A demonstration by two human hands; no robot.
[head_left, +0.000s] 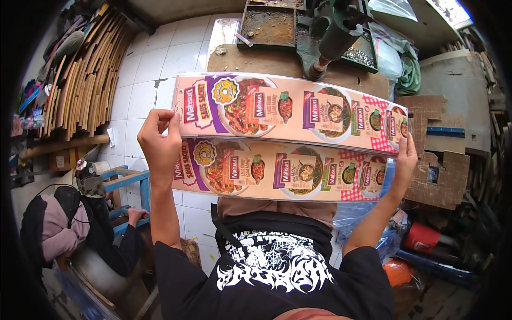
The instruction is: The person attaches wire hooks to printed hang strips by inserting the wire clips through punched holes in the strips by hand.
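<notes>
My left hand (pixel 161 140) pinches the left end of a long printed display panel (pixel 290 109), thumb against its edge. At the panel's other end my right hand (pixel 404 160) grips the lower right corner, fingers up along the edge. The panel is peach-coloured, with food pictures, a purple patch and red checks. A second, matching panel (pixel 261 181) lies just below it, nearer my body and over my lap. Its upper edge is covered by the first panel. Whether my hands also touch the second panel, I cannot tell.
Ahead stands a drill press (pixel 330 40) on a wooden worktop (pixel 250 64), beside a metal tray (pixel 266 26) of debris. Stacked boards (pixel 93 74) lean at the left. Another person (pixel 98 229) sits by a blue frame (pixel 128 184). Cut cardboard (pixel 442 176) lies right.
</notes>
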